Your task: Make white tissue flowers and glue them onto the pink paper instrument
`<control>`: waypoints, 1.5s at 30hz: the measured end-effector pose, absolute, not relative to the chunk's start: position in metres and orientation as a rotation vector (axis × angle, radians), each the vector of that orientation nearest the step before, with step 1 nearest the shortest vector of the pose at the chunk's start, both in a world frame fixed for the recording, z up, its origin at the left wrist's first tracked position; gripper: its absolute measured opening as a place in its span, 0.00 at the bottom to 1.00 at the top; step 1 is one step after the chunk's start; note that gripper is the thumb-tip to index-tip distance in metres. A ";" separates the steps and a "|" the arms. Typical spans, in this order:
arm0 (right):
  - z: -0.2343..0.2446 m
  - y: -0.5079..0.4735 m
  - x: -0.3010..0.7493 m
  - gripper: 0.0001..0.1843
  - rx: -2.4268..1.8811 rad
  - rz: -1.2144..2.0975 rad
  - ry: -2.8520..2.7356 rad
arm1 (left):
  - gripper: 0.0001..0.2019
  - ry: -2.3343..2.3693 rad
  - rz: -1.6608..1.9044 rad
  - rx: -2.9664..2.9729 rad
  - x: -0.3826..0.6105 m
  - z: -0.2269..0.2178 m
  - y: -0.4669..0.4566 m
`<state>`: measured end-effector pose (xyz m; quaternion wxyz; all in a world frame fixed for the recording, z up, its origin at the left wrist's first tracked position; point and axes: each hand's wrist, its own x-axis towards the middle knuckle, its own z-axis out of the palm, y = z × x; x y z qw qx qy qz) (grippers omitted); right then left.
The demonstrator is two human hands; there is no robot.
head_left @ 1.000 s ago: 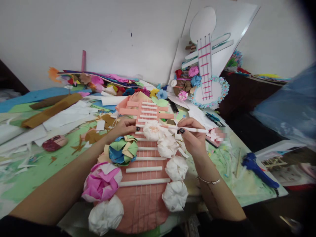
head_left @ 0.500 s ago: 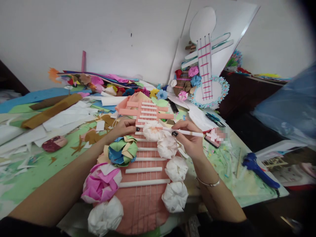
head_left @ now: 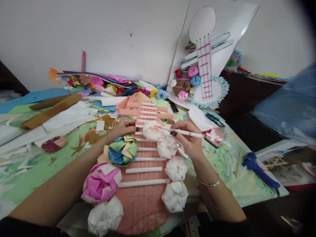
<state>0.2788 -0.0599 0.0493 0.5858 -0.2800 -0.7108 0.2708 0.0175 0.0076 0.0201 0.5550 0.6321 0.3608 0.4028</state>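
A pink paper guitar (head_left: pixel 145 204) lies before me, with white strings and white paper strips across it. My right hand (head_left: pixel 189 138) is closed on a slim white marker (head_left: pixel 190 133), its orange tip at a white paper flower (head_left: pixel 151 131) that bears orange marks. My left hand (head_left: pixel 124 127) grips the left side of the guitar neck beside that flower, thumb on top; its other fingers are partly hidden. Along the guitar's edges sit more white flowers (head_left: pixel 176 168), a pink-and-white flower (head_left: pixel 101 182) and a blue-green-cream flower (head_left: pixel 122 150).
Paper scraps and rolled sheets (head_left: pixel 66 115) cover the table's left. A row of paper flowers (head_left: pixel 118 89) runs along the wall. At right are a blue glue gun (head_left: pixel 260 169), scissors (head_left: pixel 215 120) and a phone (head_left: pixel 211 140). A white cut-out guitar (head_left: pixel 204 65) leans behind.
My right hand and the marker have shifted very slightly left. My left hand and the guitar stay in place.
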 end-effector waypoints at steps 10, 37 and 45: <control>0.049 -0.060 0.278 0.05 -0.634 0.642 -1.653 | 0.19 0.866 0.952 1.483 0.019 0.015 0.007; 0.046 -0.059 0.277 0.05 -0.656 0.621 -1.743 | 0.19 0.868 0.953 1.491 0.017 0.009 0.010; 0.047 -0.059 0.279 0.05 -0.693 0.614 -1.618 | 0.18 0.862 0.940 1.473 0.017 0.010 0.009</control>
